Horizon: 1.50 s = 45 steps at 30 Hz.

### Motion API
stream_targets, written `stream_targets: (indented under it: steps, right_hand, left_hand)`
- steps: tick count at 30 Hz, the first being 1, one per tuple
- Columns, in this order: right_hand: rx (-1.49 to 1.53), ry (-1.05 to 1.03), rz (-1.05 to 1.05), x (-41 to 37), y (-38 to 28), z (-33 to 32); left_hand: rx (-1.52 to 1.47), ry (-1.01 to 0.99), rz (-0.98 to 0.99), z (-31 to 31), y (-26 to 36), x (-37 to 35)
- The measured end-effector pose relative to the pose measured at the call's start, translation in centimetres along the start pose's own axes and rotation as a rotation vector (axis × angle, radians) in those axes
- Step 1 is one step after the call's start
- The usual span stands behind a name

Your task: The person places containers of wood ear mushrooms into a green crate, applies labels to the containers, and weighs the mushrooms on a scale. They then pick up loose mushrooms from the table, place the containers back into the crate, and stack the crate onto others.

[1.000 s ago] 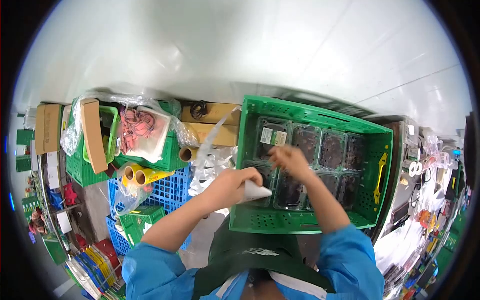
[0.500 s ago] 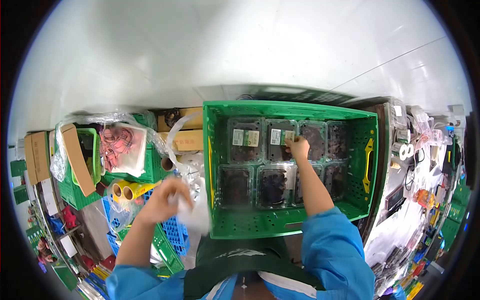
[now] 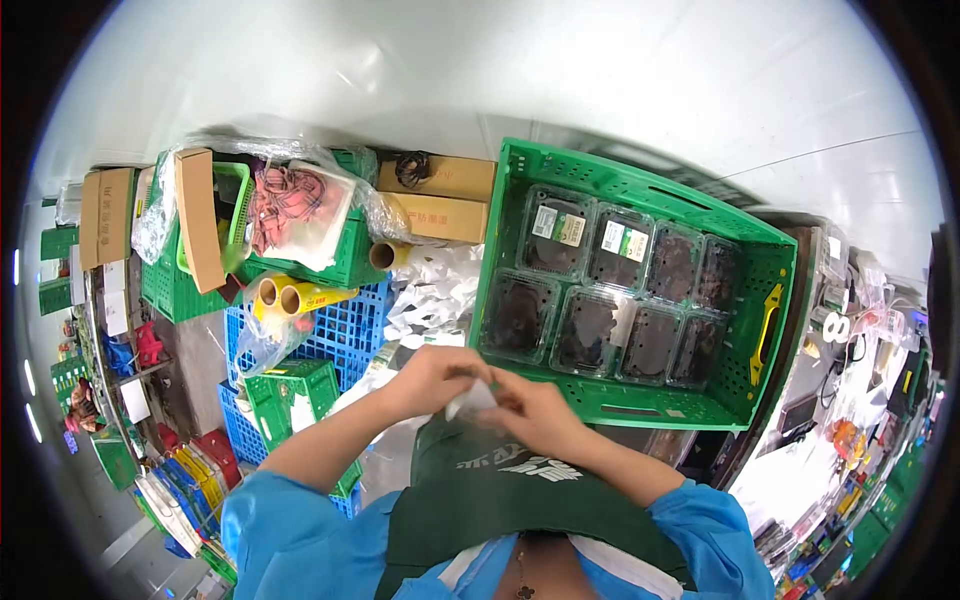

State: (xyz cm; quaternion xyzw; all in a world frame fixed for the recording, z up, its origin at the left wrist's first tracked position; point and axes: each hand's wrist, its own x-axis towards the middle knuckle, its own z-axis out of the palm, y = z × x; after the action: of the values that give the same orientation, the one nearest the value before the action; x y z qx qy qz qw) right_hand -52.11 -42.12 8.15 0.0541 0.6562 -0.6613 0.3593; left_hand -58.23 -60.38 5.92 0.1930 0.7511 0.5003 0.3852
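Two of the clear boxes [image 3: 557, 232] in the green crate [image 3: 640, 412] carry labels and the other six look bare, so roughly a quarter seems done, while the left hand [image 3: 432, 378] and right hand [image 3: 530, 415] meet at the chest, each grip pinching the white label strip [image 3: 470, 400].

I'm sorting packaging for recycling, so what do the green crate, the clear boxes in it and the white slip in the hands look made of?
Green crate: moulded plastic, matt, with perforated walls. Clear boxes: thin glossy plastic; dark contents show through. White slip, pinched between left hand and right hand: probably paper or label backing; too small to be sure.
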Motion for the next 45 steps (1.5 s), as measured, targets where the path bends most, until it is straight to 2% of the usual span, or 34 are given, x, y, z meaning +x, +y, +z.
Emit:
stream_targets:
  steps: [1,2,3,4,6,7,9,10,11,12,14,16,17,19,20,21,22,24,25,26,28,29,30,32,33,34,36,37,38,39,40,41,42,45]
  right_hand:
    - [-0.058,0.060,-0.051,-0.1,1.3,-0.2]
    - [-0.116,0.119,-0.105,-0.2,2.4,-0.4]
    - [-0.169,0.127,-0.063,-0.4,2.8,-0.7]
    - [-0.347,0.120,-0.017,-0.4,2.1,-1.3]
    - [-0.184,0.257,-0.030,0.5,4.3,-2.6]
    - [-0.125,0.375,-0.069,2.4,9.0,-4.2]
    - [0.123,0.564,0.087,6.9,15.7,-6.6]
    - [-0.395,0.641,0.160,8.3,14.6,-6.8]
    - [-0.355,0.677,0.231,11.2,18.0,-6.7]
    - [-0.173,0.646,0.238,12.5,18.0,-6.3]
    - [-0.646,0.597,0.410,15.0,19.2,-6.7]
    - [-0.702,0.585,0.384,13.8,18.5,-7.8]
    - [-0.758,0.577,0.356,12.5,16.9,-7.9]
    - [-0.007,0.299,0.221,8.3,11.6,-6.0]
    - [0.258,0.109,0.000,5.3,8.3,-4.4]
    - [0.184,-0.005,0.099,2.9,6.6,-3.5]
    - [-0.090,0.159,0.003,0.5,4.1,-2.4]
    - [-0.196,0.260,0.030,-1.1,5.4,-2.9]
    - [-0.052,0.343,0.063,-1.3,6.6,-3.9]
    - [0.096,0.420,0.093,-1.3,8.8,-5.1]
    - [0.143,0.637,0.136,-0.2,15.5,-9.6]
    - [0.023,0.710,0.231,0.5,17.2,-11.6]
    - [0.111,0.739,0.313,2.0,21.6,-13.3]
    - [-0.135,0.809,0.370,4.6,23.8,-14.6]
    - [-0.405,0.798,0.431,4.6,24.8,-15.2]
    - [-0.673,0.783,0.479,4.6,23.4,-15.4]
    - [-0.607,0.780,0.425,3.4,20.2,-14.6]
    - [-0.555,0.778,0.359,3.3,18.3,-14.2]
    - [-0.080,0.606,0.235,3.0,16.5,-12.9]
    - [0.356,0.354,0.021,1.4,12.6,-11.0]
    - [0.444,0.210,-0.128,-0.6,9.4,-9.5]
    - [0.437,0.249,-0.233,-2.1,7.4,-8.0]
    - [0.310,0.405,-0.166,-3.4,5.3,-7.4]
    - [0.144,0.538,-0.124,-5.8,4.2,-8.8]
  left_hand:
    - [-0.004,-0.005,-0.002,0.4,0.1,0.5]
    - [0.158,-0.004,0.021,0.8,0.0,0.7]
    - [0.319,-0.003,0.043,0.8,-0.3,0.8]
    - [0.317,-0.007,0.042,0.5,-0.8,0.6]
    - [0.643,-0.086,0.144,-0.9,-2.7,0.4]
    - [0.528,0.018,0.141,-2.5,-4.3,-0.3]
    - [0.138,0.058,-0.055,-4.7,-5.8,-1.1]
    - [-0.081,0.120,-0.112,-5.0,-4.7,-1.6]
    - [-0.083,0.119,-0.117,-4.6,-2.9,-1.5]
    - [-0.036,0.064,-0.043,-3.7,-0.7,-0.9]
    - [0.012,0.014,0.037,-3.0,0.3,0.4]
    - [0.377,-0.170,0.159,-2.8,-0.2,1.0]
    - [0.278,-0.116,0.130,-2.4,-0.5,1.4]
    - [0.181,-0.100,0.125,-1.1,-0.9,3.2]
    - [0.071,-0.082,0.106,0.0,-1.0,3.9]
    - [0.045,-0.059,0.120,1.0,-1.1,4.7]
    - [0.042,-0.075,0.127,1.5,-0.8,5.2]
    - [0.332,-0.141,0.115,2.2,-0.2,6.0]
    - [0.526,-0.140,0.205,2.4,-0.6,6.5]
    - [0.526,-0.146,0.210,1.9,-1.4,7.0]
    - [0.644,-0.107,0.116,0.6,-3.6,7.7]
    - [0.408,-0.059,0.141,0.6,-4.6,7.9]
    - [0.410,-0.067,0.139,0.9,-4.0,8.1]
    - [0.317,-0.266,0.039,1.6,-1.4,8.6]
    - [0.319,-0.304,0.145,1.9,-0.3,8.7]
    - [0.328,-0.304,0.149,1.8,0.0,9.3]
    - [0.899,-0.537,0.397,1.4,0.5,9.8]
    - [0.863,-0.474,0.377,1.5,1.1,10.1]
    - [0.872,-0.477,0.365,1.8,1.9,10.7]
    - [0.643,-0.427,0.271,2.3,2.9,11.6]
    - [0.417,-0.372,0.190,3.0,4.0,12.5]
    - [0.234,-0.287,0.231,3.7,5.4,13.1]
    - [0.234,-0.294,0.241,4.1,6.4,13.4]
    - [0.398,-0.252,0.265,5.3,8.4,14.4]
